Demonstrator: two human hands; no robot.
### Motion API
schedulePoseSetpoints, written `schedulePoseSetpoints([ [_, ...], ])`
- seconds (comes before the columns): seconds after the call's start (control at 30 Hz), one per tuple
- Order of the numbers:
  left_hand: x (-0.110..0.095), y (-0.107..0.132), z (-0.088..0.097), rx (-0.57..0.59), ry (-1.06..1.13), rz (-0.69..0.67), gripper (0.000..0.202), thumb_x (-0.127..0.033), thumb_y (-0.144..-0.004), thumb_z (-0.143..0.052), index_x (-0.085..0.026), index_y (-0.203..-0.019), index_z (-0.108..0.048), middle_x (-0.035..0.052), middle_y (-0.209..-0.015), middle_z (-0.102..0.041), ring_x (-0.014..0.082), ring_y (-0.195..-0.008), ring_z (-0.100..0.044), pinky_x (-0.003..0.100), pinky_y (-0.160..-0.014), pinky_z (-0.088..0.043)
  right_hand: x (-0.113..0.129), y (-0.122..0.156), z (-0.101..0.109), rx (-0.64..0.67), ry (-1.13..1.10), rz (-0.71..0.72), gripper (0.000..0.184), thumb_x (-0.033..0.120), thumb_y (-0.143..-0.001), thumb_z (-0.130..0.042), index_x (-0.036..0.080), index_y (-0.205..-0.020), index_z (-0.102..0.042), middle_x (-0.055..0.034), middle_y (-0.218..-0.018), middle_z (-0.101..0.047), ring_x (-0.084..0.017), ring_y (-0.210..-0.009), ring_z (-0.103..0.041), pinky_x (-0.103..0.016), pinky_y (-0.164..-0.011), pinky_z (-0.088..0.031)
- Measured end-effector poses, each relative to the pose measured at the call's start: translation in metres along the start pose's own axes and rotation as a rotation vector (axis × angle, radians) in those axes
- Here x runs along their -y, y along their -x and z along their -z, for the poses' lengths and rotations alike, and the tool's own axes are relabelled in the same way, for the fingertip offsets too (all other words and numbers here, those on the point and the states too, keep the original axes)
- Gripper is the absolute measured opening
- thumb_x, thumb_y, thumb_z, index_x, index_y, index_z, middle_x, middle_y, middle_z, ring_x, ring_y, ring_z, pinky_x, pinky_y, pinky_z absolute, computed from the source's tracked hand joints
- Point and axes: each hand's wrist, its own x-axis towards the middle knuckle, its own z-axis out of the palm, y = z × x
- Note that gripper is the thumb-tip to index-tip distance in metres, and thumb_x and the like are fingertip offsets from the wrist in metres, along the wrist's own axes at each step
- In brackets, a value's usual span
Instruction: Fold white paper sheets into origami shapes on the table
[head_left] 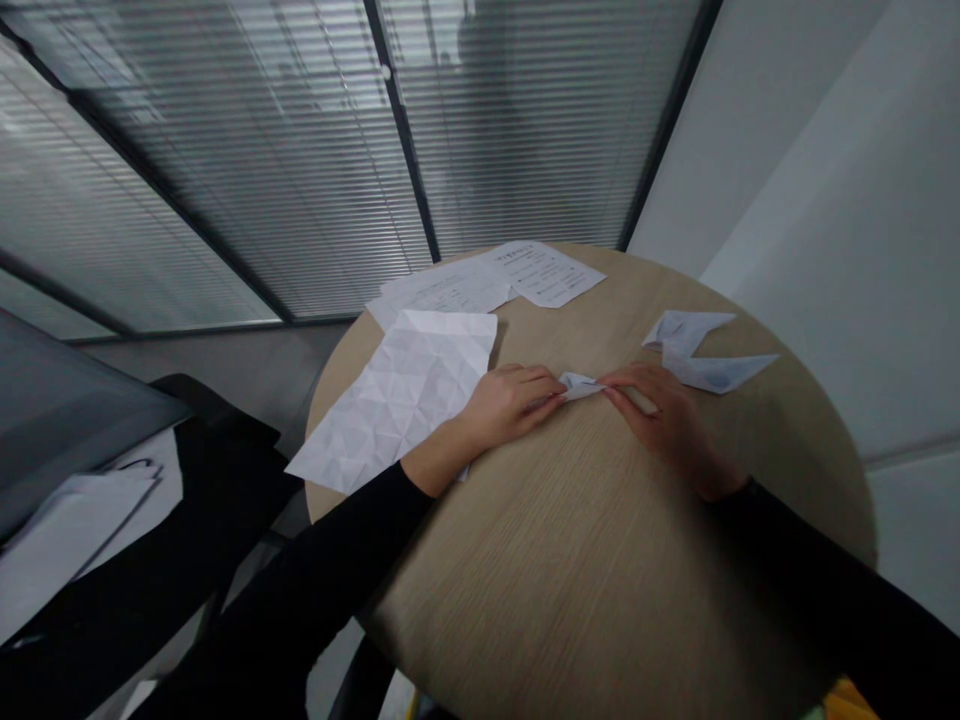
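Note:
Between my two hands is a small piece of folded white paper (579,385), low over the round wooden table (525,560). My left hand (517,402) pinches its left end, fingers pressed together. At the other end, the thumb and fingertips of my right hand (664,415) close on the paper's narrow tip. A large creased sheet of paper (405,385), covered in triangular fold lines, lies beside and partly behind my left hand and wrist. Just past my right hand rests a folded paper shape with pointed ends (705,350).
Printed sheets (540,272) overlap at the table's far edge. Glass panels with blinds (300,170) stand behind it, and a white wall (840,200) rises on the right. At left, a black chair (225,470) is near a stack of papers (82,520).

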Motion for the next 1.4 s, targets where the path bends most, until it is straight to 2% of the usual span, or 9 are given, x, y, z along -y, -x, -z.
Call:
schedulePoseSetpoints([
  [0.17, -0.003, 0.002, 0.001, -0.029, 0.046, 0.098, 0.028, -0.049, -0.12, -0.065, -0.023, -0.122, -0.074, 0.0045, -0.102, -0.085, 0.02, -0.094, -0.082, 0.035, -0.088, -0.062, 0.006, -0.002, 0.007, 0.0, 0.059, 0.103, 0.009, 0.026, -0.115, -0.075, 0.031, -0.116, -0.083, -0.0045, -0.108, -0.09, -0.029, -0.099, -0.084, -0.053, -0.105, -0.065],
  [0.33, -0.004, 0.001, 0.003, -0.068, 0.057, 0.016, 0.037, -0.057, -0.119, -0.068, -0.023, -0.133, -0.077, 0.0054, -0.109, -0.087, 0.0204, -0.098, -0.083, 0.036, -0.091, -0.063, 0.01, -0.001, 0.009, 0.052, 0.073, 0.167, 0.014, 0.024, -0.114, -0.076, 0.032, -0.12, -0.085, -0.0022, -0.109, -0.092, -0.027, -0.101, -0.085, -0.053, -0.113, -0.063],
  [0.47, -0.004, -0.001, 0.005, -0.046, -0.004, -0.023, 0.035, -0.044, -0.126, -0.055, -0.024, -0.12, -0.082, 0.0071, -0.112, -0.088, 0.0204, -0.103, -0.084, 0.036, -0.091, -0.063, 0.009, -0.001, 0.007, 0.068, 0.061, 0.097, 0.01, 0.029, -0.113, -0.078, 0.035, -0.116, -0.086, -0.0018, -0.107, -0.091, -0.029, -0.099, -0.085, -0.058, -0.112, -0.064],
  [0.67, -0.006, -0.001, 0.008, -0.072, 0.002, 0.027, 0.036, -0.044, -0.127, -0.051, -0.022, -0.119, -0.079, 0.0072, -0.104, -0.086, 0.0197, -0.094, -0.082, 0.035, -0.084, -0.061, 0.002, -0.002, 0.003, 0.033, -0.019, -0.022, 0.008, 0.038, -0.109, -0.083, 0.033, -0.114, -0.084, -0.0056, -0.109, -0.09, -0.034, -0.103, -0.085, -0.058, -0.101, -0.069],
  [0.83, -0.008, 0.0, 0.009, -0.066, 0.064, 0.052, 0.033, -0.043, -0.125, -0.051, -0.021, -0.118, -0.075, 0.0058, -0.098, -0.084, 0.0181, -0.086, -0.08, 0.032, -0.078, -0.06, -0.004, 0.002, 0.001, -0.101, -0.036, -0.115, 0.011, 0.043, -0.109, -0.081, 0.031, -0.107, -0.08, -0.0067, -0.103, -0.088, -0.034, -0.104, -0.086, -0.056, -0.097, -0.071],
  [1.07, -0.011, 0.003, 0.009, -0.1, 0.223, 0.268, 0.037, -0.05, -0.124, -0.055, -0.021, -0.118, -0.077, 0.0044, -0.096, -0.086, 0.0131, -0.073, -0.077, 0.026, -0.069, -0.056, 0.001, 0.007, 0.002, -0.226, -0.047, -0.159, 0.014, 0.043, -0.106, -0.085, 0.031, -0.1, -0.079, -0.0047, -0.098, -0.087, -0.031, -0.093, -0.087, -0.05, -0.089, -0.074],
  [1.13, -0.011, 0.004, 0.008, -0.074, 0.243, 0.316, 0.037, -0.05, -0.123, -0.056, -0.021, -0.115, -0.078, 0.0013, -0.086, -0.085, 0.0123, -0.068, -0.074, 0.026, -0.067, -0.054, 0.003, 0.005, 0.003, -0.225, -0.057, -0.179, 0.014, 0.042, -0.106, -0.085, 0.03, -0.1, -0.078, -0.0059, -0.103, -0.087, -0.03, -0.093, -0.087, -0.049, -0.087, -0.074],
  [1.27, -0.007, 0.004, 0.005, 0.034, 0.107, 0.353, 0.04, -0.052, -0.119, -0.059, -0.022, -0.102, -0.081, 0.0003, -0.077, -0.08, 0.0144, -0.064, -0.071, 0.028, -0.061, -0.046, -0.002, 0.002, 0.001, -0.174, -0.074, -0.209, 0.01, 0.039, -0.107, -0.082, 0.03, -0.103, -0.079, -0.0088, -0.123, -0.087, -0.033, -0.115, -0.086, -0.057, -0.106, -0.071],
  [1.4, -0.001, 0.003, 0.0, 0.118, -0.052, 0.379, 0.039, -0.051, -0.113, -0.061, -0.023, -0.092, -0.079, 0.0019, -0.07, -0.075, 0.0182, -0.063, -0.069, 0.03, -0.058, -0.041, -0.015, 0.003, -0.004, -0.049, -0.078, -0.249, 0.021, 0.035, -0.105, -0.081, 0.029, -0.125, -0.081, -0.0077, -0.109, -0.088, -0.033, -0.103, -0.086, -0.056, -0.1, -0.07],
])
